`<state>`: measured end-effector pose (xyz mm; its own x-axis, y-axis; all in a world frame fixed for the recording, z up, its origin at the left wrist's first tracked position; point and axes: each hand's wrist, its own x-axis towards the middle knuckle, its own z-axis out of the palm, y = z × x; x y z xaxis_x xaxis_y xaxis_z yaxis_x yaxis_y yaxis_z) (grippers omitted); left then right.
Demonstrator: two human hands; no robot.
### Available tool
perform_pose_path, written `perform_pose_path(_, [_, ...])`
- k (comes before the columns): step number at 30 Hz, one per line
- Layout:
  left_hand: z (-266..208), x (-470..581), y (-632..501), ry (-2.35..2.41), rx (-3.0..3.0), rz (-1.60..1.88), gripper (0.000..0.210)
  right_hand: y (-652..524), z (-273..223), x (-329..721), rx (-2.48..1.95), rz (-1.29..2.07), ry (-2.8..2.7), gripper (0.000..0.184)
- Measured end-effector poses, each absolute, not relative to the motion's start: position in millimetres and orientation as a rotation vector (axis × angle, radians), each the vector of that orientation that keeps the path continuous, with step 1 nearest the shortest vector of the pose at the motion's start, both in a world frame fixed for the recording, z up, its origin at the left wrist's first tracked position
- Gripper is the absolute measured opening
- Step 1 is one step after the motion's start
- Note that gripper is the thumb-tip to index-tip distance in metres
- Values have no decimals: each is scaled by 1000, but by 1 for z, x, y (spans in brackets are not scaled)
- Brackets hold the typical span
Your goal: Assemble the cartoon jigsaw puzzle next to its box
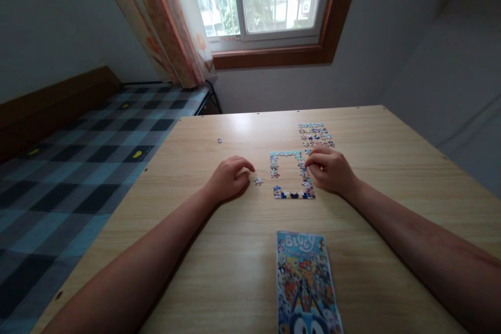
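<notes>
My left hand [231, 179] rests on the table with its fingers loosely curled and a gap between thumb and index finger. Just right of its fingertips lies a loose jigsaw piece [259, 181]. A partly joined jigsaw border [291, 195] forms a rectangle with a gap in its lower left side and bare wood inside. At the border's right side, my right hand [332, 169] has thumb and index finger pinched together. Whatever the pinch may hold is too small to make out. A bluish piece [308, 151] lies just beyond those fingertips.
Rows of loose jigsaw pieces [313, 129] lie behind my right hand. A single piece [219, 141] sits at the far left. In front lies a Bluey picture box or sheet [307, 282]. A checked bed [78, 193] adjoins the table's [219, 282] left side.
</notes>
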<state>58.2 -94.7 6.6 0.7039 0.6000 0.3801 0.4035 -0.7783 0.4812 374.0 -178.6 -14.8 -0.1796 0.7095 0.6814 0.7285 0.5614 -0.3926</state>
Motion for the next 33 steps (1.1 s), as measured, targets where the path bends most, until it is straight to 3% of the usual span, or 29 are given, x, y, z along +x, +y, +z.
perform_pose_path(19, [8, 60, -95, 561, 2711, 592, 40, -182, -12, 373, -1178, -10, -1900, 22])
perform_pose_path(33, [13, 59, -100, 527, 2719, 552, 8, -180, -13, 374, -1159, -29, -1886, 23])
